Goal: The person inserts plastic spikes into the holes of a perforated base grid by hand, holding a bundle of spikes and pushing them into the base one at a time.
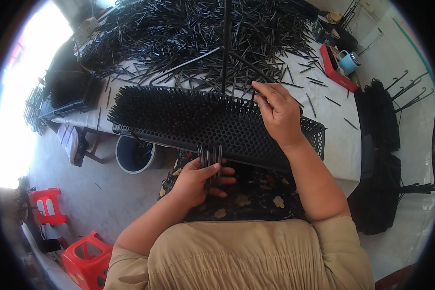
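A black tray with a honeycomb of holes (pixel 258 137) lies in front of me, its near edge over my lap. Thin black sticks (pixel 154 108) stand upright, densely packed, across its left half and along part of its far edge. My left hand (pixel 198 179) is closed round a small bundle of thin dark sticks (pixel 209 157), tips up, just before the tray's near edge. Over the tray's far right side, my right hand (pixel 278 108) is pinched, thumb against forefinger. Whatever sits between those fingertips is too small to make out.
A large heap of loose black sticks (pixel 188 38) covers the far table (pixel 340 140). At right are a red box (pixel 333 70), a blue mug (pixel 348 63) and hanging black racks (pixel 379 116). A bucket (pixel 135 157) and red stools (pixel 87 258) stand at left.
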Demonstrator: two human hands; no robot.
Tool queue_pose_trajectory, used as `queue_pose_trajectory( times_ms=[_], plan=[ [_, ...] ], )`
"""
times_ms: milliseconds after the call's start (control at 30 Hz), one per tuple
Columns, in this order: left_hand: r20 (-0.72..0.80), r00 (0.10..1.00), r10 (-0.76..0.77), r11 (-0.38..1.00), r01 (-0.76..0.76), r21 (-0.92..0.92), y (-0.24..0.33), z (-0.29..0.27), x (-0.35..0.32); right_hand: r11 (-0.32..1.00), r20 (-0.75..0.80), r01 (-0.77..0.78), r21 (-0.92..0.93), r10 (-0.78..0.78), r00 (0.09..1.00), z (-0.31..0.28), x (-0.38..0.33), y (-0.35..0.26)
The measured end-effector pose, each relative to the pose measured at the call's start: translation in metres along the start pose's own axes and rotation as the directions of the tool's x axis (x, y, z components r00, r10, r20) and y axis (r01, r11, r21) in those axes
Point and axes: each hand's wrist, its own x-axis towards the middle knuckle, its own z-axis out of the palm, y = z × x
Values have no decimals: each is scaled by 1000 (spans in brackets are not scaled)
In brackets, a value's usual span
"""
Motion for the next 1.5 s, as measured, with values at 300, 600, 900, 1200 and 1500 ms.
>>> queue_pose_trajectory(
  times_ms=[300,600,900,1200,1500],
  plan=[
    [-93,993,67,986,-52,158,-4,6,4,1000,-37,-8,-22,7,999,-4,-2,5],
    [-106,990,93,981,-73,182,-5,11,5,998,80,43,-35,-40,996,-7,-1,15],
    [3,979,204,950,-199,240,-4,19,5,695,473,-621,362,437,765,-6,-35,-46],
    [-44,999,17,977,-8,215,7,21,8,758,72,-510,406,530,845,-24,-25,-3],
    [0,997,-72,997,72,-14,6,13,7,972,-62,-176,154,187,980,-27,-22,15]
  ],
)
